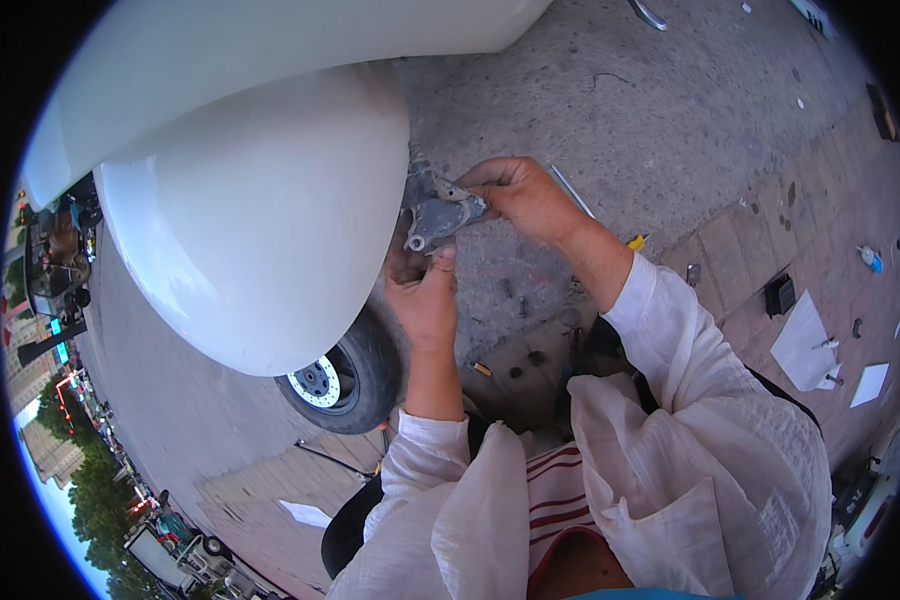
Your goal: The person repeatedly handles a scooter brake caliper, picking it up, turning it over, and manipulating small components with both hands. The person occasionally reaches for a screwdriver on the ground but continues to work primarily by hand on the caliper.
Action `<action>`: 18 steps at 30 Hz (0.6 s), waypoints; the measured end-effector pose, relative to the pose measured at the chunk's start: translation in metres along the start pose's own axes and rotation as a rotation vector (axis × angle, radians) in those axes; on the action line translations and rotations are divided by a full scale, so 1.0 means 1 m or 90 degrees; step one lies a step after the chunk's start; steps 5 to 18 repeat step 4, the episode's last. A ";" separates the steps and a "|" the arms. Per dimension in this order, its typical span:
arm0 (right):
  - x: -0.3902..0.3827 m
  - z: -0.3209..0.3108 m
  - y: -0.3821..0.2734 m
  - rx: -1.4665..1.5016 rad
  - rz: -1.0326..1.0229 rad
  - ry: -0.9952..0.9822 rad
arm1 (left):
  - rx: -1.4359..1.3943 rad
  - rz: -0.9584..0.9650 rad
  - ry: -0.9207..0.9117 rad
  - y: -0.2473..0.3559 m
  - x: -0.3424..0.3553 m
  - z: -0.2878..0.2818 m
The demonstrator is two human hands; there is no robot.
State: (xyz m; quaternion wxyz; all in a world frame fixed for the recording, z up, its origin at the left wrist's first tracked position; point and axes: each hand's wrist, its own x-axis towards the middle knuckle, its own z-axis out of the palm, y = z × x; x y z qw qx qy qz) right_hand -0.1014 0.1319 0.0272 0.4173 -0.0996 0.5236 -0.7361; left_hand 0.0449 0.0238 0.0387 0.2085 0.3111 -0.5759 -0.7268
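Between my two hands is a grey metal brake caliper (438,218) with a round mounting eye at its lower left. My left hand (425,300) grips it from below, thumb up against its lower edge. From the upper right, my right hand (526,200) pinches its other end with the fingertips. Part of the left fingers is hidden behind the caliper and in shadow. Just left of the hands bulges a large glossy white body panel (260,220). Under that panel lies a wheel (372,372) with a black tyre and a silver brake disc.
A long thin metal rod (572,190) and a small yellow object (637,243) lie right of my right forearm. Small dark parts are scattered on the ground below the hands. Farther right are a black box (780,295), a white sheet (802,345) and a blue-and-white bottle (870,258).
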 end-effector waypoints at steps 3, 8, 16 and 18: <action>0.003 -0.004 0.004 0.025 0.001 -0.018 | -0.225 -0.139 -0.027 -0.017 0.002 -0.017; 0.005 -0.004 0.007 0.038 0.003 -0.034 | -0.295 -0.180 -0.029 -0.031 0.004 -0.031; 0.005 -0.004 0.007 0.038 0.003 -0.034 | -0.295 -0.180 -0.029 -0.031 0.004 -0.031; 0.005 -0.004 0.007 0.038 0.003 -0.034 | -0.295 -0.180 -0.029 -0.031 0.004 -0.031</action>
